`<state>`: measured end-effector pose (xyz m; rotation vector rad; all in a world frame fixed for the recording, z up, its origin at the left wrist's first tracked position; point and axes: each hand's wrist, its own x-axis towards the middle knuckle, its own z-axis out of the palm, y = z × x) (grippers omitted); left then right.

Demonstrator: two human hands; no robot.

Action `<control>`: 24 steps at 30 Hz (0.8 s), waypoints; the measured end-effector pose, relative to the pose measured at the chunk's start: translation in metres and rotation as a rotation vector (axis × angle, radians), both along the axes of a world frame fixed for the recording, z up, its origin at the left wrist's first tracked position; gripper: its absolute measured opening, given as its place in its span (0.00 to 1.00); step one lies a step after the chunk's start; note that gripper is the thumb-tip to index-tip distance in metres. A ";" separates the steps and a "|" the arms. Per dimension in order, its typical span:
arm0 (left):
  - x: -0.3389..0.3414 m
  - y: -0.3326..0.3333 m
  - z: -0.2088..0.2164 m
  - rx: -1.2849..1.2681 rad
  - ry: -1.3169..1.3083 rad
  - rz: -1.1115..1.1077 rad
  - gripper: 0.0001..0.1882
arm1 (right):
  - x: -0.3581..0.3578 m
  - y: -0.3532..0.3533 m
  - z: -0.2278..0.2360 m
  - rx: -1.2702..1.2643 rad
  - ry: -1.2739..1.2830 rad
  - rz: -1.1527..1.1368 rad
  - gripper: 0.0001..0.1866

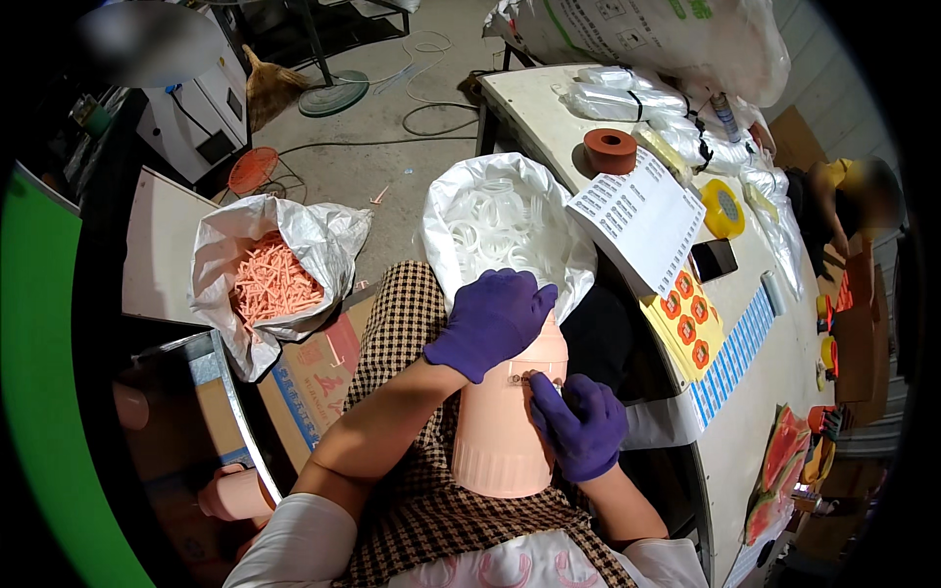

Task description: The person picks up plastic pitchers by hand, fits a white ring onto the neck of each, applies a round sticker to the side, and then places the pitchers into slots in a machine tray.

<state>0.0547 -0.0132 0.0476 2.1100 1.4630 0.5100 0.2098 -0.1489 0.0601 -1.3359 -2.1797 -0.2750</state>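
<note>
The pink plastic bottle (502,431) lies over the lap, its ribbed base toward the body and its narrower end pointing toward the white woven sack (438,211) of translucent rings (502,230). The left hand (493,321), in a purple glove, has its grip wrapped over that narrower end and holds it. The right hand (585,426), gloved alike, lies against the bottle's right side, one fingertip on the small dark-printed label (520,379) just below the shoulder. Whether the right grip also pinches the bottle wall I cannot tell, since its palm is hidden.

The step in hand looks like pressing this label smooth. To do it well, the left hand should stop the bottle rolling on the checked cloth (402,304), with its fingers well clear of the label. The strip is best set square to the shoulder line before firm pressure, as a crooked start would be hard to correct. Rubbing from the middle outward should drive air to the ends, and the ends deserve a last push because the curved wall may lift them. Light force suits a hollow body; too much could dent it or slide the strip. The printed label sheet (637,211) lies on the table (730,480), within reach of the right hand.
</note>
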 end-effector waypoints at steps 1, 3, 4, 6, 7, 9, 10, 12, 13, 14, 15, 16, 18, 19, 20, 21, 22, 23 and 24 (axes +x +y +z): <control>0.001 0.000 -0.001 -0.001 0.002 0.000 0.25 | 0.001 0.000 0.000 -0.002 -0.018 -0.003 0.26; 0.001 0.000 -0.004 0.017 0.010 0.008 0.25 | 0.001 0.000 0.001 -0.004 -0.034 -0.006 0.27; 0.002 0.000 -0.006 0.016 0.012 0.009 0.25 | 0.000 0.000 0.005 -0.029 -0.085 -0.011 0.27; 0.004 0.000 -0.008 0.018 0.050 0.003 0.23 | -0.002 -0.003 0.010 -0.052 -0.136 -0.014 0.28; 0.005 -0.001 -0.008 0.019 0.051 0.004 0.23 | -0.006 -0.009 0.012 -0.073 -0.330 -0.092 0.30; 0.010 -0.005 -0.009 0.029 0.102 -0.003 0.23 | -0.006 -0.015 0.016 -0.099 -0.528 -0.190 0.33; 0.005 -0.006 -0.009 0.005 0.031 -0.017 0.23 | -0.005 -0.015 0.019 -0.123 -0.611 -0.231 0.36; -0.016 -0.003 -0.008 -0.119 -0.123 -0.127 0.28 | 0.008 -0.010 0.018 -0.241 -0.616 -0.264 0.44; -0.023 0.000 -0.005 -0.200 -0.148 -0.207 0.37 | 0.023 -0.011 0.012 -0.304 -0.704 -0.261 0.43; -0.033 0.001 -0.004 -0.194 -0.175 -0.279 0.43 | 0.035 -0.009 0.012 -0.320 -0.693 -0.278 0.44; -0.045 -0.001 0.002 -0.194 -0.199 -0.343 0.51 | 0.046 -0.004 0.010 -0.339 -0.680 -0.286 0.44; -0.054 -0.002 0.010 -0.319 -0.204 -0.371 0.58 | 0.063 0.004 0.005 -0.279 -0.626 -0.351 0.43; -0.063 -0.002 0.010 -0.311 -0.227 -0.423 0.59 | 0.098 0.032 -0.002 -0.178 -0.513 -0.517 0.40; -0.069 -0.003 0.013 -0.297 -0.245 -0.464 0.59 | 0.111 0.055 0.000 -0.133 -0.443 -0.608 0.38; -0.077 -0.002 0.013 -0.307 -0.256 -0.483 0.62 | 0.127 0.076 0.002 -0.149 -0.337 -0.599 0.36; -0.078 0.000 0.015 -0.320 -0.296 -0.514 0.63 | 0.143 0.094 0.007 -0.157 -0.236 -0.605 0.33; -0.073 0.003 0.018 -0.327 -0.324 -0.550 0.63 | 0.160 0.116 0.002 -0.133 -0.135 -0.571 0.34; -0.066 0.005 0.020 -0.338 -0.351 -0.584 0.63 | 0.177 0.130 -0.003 -0.108 -0.036 -0.533 0.35; -0.059 0.005 0.022 -0.318 -0.351 -0.599 0.63 | 0.179 0.134 -0.003 -0.034 -0.092 -0.515 0.34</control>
